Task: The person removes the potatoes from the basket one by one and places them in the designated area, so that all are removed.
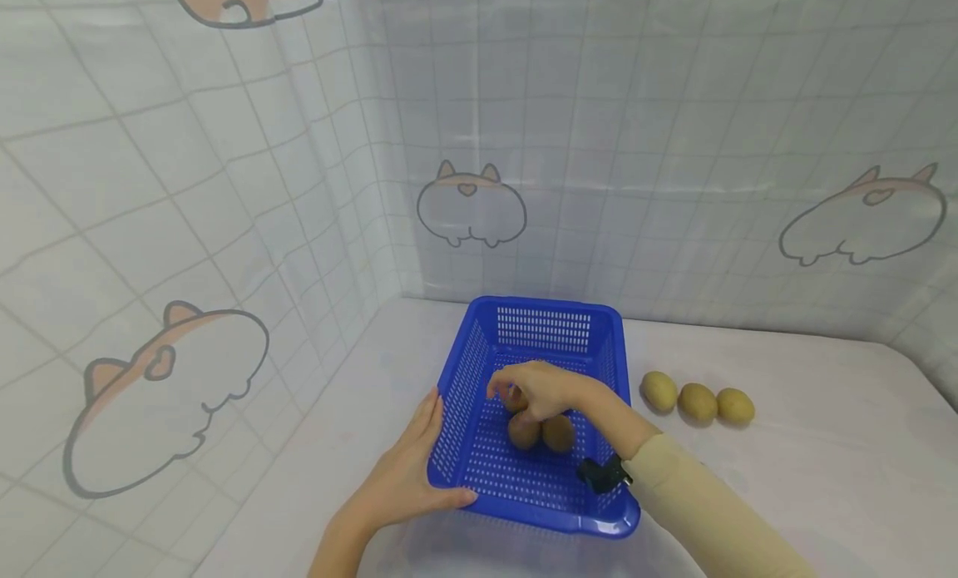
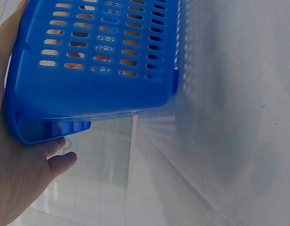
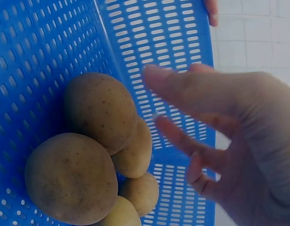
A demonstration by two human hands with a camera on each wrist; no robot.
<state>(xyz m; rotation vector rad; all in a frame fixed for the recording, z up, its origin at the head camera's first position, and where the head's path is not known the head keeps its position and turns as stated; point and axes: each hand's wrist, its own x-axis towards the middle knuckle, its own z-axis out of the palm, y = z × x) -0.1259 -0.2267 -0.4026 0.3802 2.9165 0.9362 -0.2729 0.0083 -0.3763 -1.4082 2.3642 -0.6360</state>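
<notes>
Lighting and picture quality: bright, even, diffuse.
Soft shadows lay under the basket (image 1: pixel 479 345); head view bowed at edges; right hand (image 3: pixel 239 136) was blurred.

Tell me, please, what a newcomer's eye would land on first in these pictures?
Most likely the bright blue basket at the middle of the pale table, with several potatoes heaped inside it. The left hand holds its near left corner while the right hand hovers open over the heap. Three more potatoes lie in a row on the table to the basket's right.
</notes>
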